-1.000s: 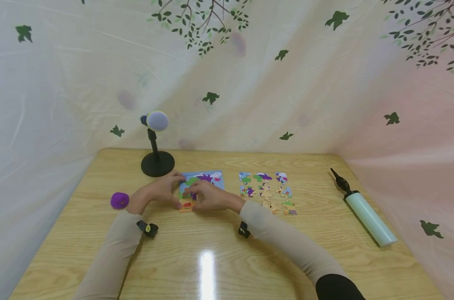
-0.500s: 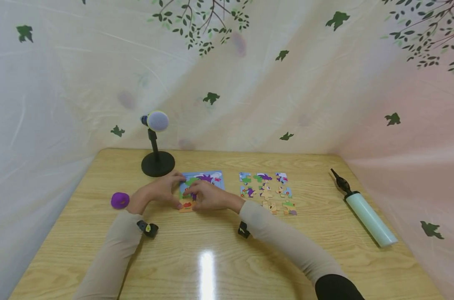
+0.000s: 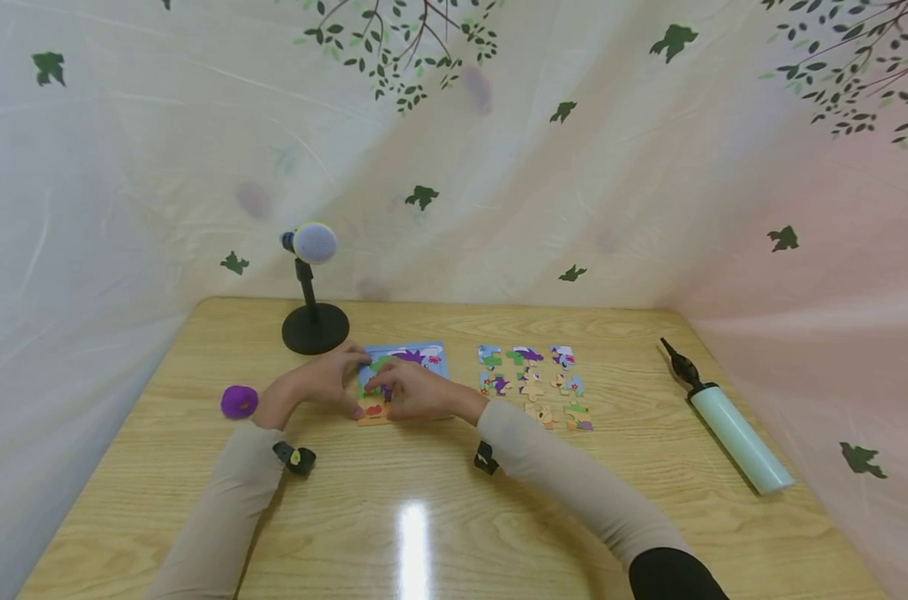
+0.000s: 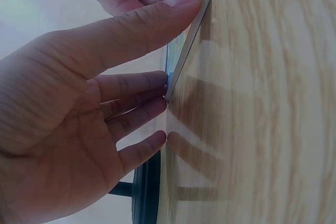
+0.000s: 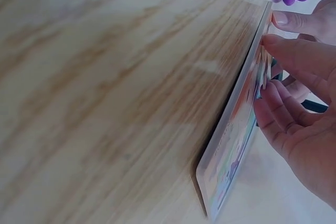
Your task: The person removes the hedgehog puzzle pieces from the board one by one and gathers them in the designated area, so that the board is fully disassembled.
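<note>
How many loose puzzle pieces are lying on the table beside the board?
About 9, in three rows right of the puzzle board: a back row, a middle row, and a front row. They are small, and the front row looks short of three, so the count is approximate.

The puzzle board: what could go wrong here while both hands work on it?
The left hand only touches the board edge with straight fingers, so the board may slide when the right hand presses. The right sleeve lies near the loose pieces and could scatter them.
</note>
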Tool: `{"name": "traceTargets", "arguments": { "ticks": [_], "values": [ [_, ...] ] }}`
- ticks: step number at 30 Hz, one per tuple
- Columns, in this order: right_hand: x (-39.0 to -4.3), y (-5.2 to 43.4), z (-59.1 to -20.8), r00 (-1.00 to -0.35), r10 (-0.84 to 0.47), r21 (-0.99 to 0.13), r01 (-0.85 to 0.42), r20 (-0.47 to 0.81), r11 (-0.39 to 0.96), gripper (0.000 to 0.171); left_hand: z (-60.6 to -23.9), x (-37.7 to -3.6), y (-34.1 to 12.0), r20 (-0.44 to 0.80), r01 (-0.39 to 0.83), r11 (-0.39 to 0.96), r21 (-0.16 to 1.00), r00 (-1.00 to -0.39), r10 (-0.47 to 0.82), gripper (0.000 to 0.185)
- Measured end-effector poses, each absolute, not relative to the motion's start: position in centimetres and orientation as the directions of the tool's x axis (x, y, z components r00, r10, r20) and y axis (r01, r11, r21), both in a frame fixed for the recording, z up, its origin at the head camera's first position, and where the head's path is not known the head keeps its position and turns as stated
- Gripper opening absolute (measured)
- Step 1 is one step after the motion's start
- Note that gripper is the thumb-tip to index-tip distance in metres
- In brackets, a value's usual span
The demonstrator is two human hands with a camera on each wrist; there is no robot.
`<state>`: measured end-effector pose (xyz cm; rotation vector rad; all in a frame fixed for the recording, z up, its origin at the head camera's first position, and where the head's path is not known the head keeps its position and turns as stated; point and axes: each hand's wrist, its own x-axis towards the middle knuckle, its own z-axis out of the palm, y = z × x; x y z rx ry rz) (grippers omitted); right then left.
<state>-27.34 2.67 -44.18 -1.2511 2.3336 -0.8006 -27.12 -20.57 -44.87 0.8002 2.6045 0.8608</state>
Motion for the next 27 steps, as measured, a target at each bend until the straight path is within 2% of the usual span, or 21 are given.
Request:
{"name": "traceTargets", "arguments": {
  "ticks": [6,18,27],
  "values": [
    [-27.33,2.63,-44.12,-0.532,-0.845,-0.636,-0.631,-0.061,0.444,0.048,-45.01,-27.15,-20.65,-0.076,0.433,0.668,0.605,-0.804,0.589,0.089],
    [-27.24,2.53,-44.05,-0.534,-0.841,-0.562,-0.672,-0.083,0.482,0.050,-45.04,-27.16,-20.54,-0.079,0.432,0.677,0.596,-0.807,0.585,0.090],
    [-27.08,2.39,-43.75,-0.529,-0.843,-0.560,-0.670,-0.101,0.487,0.051,-44.94,-27.09,-20.63,-0.084,0.419,0.674,0.609,-0.810,0.580,0.089]
  ]
}}
